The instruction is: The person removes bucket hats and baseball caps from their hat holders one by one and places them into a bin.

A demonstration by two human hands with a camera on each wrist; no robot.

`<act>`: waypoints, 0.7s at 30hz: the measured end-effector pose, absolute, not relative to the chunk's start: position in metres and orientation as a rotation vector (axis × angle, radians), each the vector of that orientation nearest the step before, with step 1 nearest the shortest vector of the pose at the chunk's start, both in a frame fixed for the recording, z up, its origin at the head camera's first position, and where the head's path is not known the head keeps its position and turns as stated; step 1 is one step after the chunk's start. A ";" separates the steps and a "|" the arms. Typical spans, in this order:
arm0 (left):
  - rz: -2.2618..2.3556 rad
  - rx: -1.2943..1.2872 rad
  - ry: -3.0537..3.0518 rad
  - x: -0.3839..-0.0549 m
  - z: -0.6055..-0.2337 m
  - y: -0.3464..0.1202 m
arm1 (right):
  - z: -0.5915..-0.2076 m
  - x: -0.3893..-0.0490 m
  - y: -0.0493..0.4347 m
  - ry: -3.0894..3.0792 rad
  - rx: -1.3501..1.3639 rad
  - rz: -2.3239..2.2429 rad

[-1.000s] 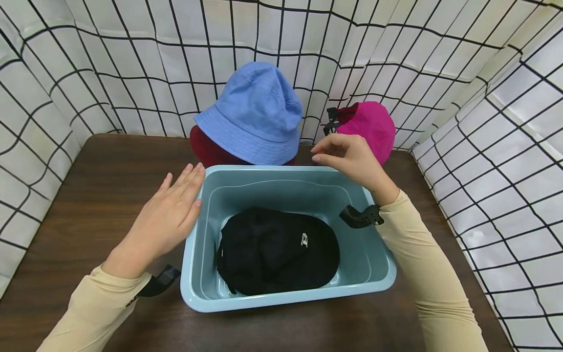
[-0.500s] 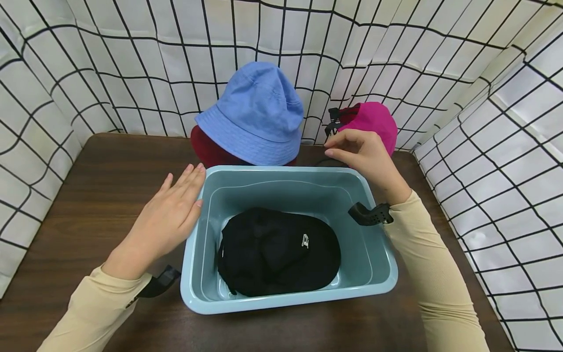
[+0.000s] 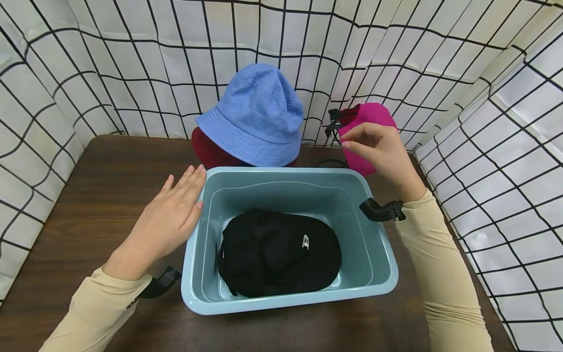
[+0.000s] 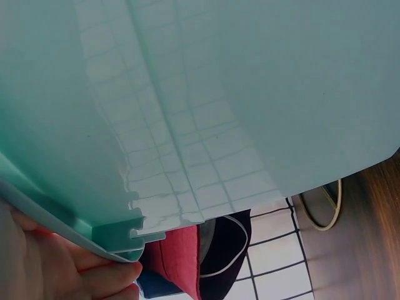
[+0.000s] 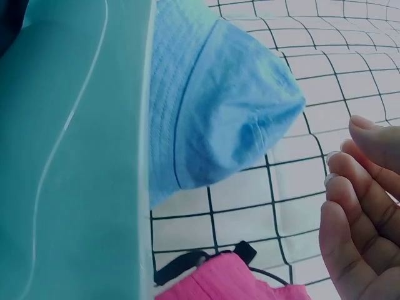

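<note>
A black cap (image 3: pixel 277 254) with a small silvery emblem lies inside the light blue plastic bin (image 3: pixel 290 301). My left hand (image 3: pixel 162 220) rests with straight fingers against the bin's left rim; in the left wrist view its fingertips touch the rim's outer side. Beyond the bin's far right corner, my right hand (image 3: pixel 384 156) hovers over a bright pink cap (image 3: pixel 378 113), fingers loosely bent and holding nothing. The pink cap has a black buckle strap and is partly hidden by that hand. A blue bucket hat (image 3: pixel 259 115) sits on a dark red hat (image 3: pixel 213 149) behind the bin.
The brown wooden table (image 3: pixel 110 195) bears the bin and hats. White walls with a black wire grid (image 3: pixel 154 63) stand at the back and both sides. A thin dark cord (image 3: pixel 330 161) lies behind the bin. Each wrist wears a black camera mount (image 3: pixel 382 210).
My right hand has moved to the right, from above the bin's far rim to over the pink cap. The left hand, bin and hats have stayed in place.
</note>
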State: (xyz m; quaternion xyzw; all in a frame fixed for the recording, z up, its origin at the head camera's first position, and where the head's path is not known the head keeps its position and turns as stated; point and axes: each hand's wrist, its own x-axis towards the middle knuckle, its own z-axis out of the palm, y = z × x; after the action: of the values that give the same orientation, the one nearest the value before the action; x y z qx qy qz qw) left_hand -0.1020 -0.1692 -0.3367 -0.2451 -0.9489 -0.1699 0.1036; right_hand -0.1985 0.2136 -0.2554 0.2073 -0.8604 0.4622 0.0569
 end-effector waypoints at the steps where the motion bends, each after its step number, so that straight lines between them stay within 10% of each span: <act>1: -0.500 -0.723 -2.799 -0.102 -0.337 -0.169 | -0.255 -0.199 0.215 -2.607 0.618 1.393; 21: -0.491 -0.719 -2.817 -0.101 -0.336 -0.170 | -0.255 -0.217 0.249 -2.506 0.456 1.308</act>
State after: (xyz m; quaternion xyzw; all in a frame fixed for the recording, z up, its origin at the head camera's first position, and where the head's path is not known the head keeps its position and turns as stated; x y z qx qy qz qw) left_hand -0.1012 -0.1700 -0.3364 -0.2427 -0.9509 -0.1659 0.0966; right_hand -0.2172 0.2492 -0.2549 0.1576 -0.8667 0.4525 0.1385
